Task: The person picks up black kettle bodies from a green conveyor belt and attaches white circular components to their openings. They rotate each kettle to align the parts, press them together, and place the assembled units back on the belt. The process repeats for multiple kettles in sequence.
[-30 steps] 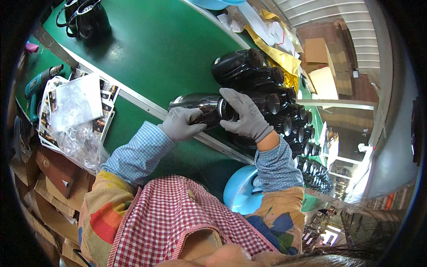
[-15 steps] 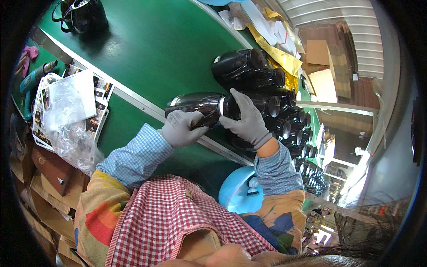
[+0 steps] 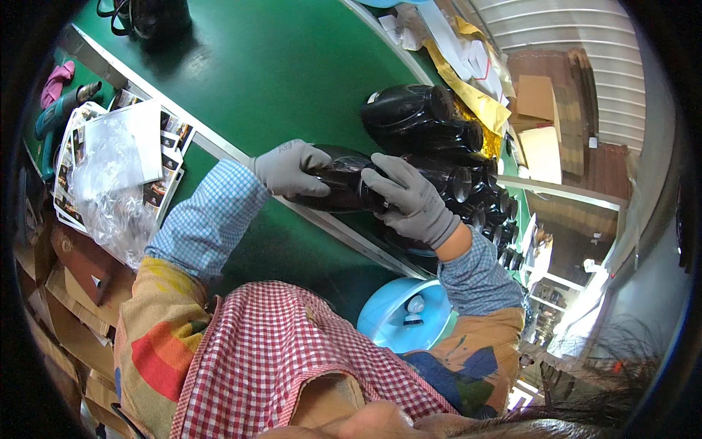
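A glossy black jug body (image 3: 340, 178) lies on its side between my hands, over the metal edge of the green table. My left hand (image 3: 292, 170), in a grey glove, grips its left part from above with bent fingers. At the right end, my gloved right hand (image 3: 415, 199) has its fingers curled over the neck. The gloves hide both ends in part. Just beyond my right hand lie several similar black jug bodies (image 3: 409, 117), packed close together on the table.
A light-blue basin (image 3: 371, 311) with small round parts (image 3: 415, 304) inside sits close to my body. Left are printed sheets (image 3: 172, 150) under clear plastic (image 3: 110, 175), and a teal heat gun (image 3: 62, 111). Black jugs with handles (image 3: 157, 20) stand far left; gold wrapping (image 3: 468, 80) lies far right.
My left hand has shifted up to the top of the jug body. My right hand has gone from spread fingers beside the neck to curled over it. The white band there no longer shows.
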`<state>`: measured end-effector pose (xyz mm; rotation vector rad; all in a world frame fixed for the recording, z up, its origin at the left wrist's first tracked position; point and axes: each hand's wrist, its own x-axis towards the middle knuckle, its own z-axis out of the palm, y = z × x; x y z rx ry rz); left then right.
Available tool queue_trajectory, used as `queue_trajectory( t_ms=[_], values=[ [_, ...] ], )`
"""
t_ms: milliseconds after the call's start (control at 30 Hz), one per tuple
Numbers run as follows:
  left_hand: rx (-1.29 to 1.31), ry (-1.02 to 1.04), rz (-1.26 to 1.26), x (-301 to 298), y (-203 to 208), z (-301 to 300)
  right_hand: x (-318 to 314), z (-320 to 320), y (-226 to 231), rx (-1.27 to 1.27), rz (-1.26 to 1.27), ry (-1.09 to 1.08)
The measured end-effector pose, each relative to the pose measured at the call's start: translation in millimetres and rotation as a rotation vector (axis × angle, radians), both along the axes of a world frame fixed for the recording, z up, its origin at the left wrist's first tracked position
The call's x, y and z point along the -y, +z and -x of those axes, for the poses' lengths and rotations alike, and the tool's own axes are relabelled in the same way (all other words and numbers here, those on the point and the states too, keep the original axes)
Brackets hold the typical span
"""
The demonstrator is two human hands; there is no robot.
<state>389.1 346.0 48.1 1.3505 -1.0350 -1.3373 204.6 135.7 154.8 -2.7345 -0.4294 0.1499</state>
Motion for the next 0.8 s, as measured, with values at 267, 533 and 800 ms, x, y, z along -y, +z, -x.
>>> queue_trajectory(
  t_ms=[267,533,800],
  values=[
    [0.305,0.120,0.151,7,1,36,-7,-9,19,-0.469,0.225,-0.649],
    [0.325,0.322,0.364,0,2,63,-5,31,14,-0.252,-0.047,-0.777],
    [0.187,0.240,0.186,0,3,65,17,34,27,-0.303,0.059,-0.572]
  ],
)
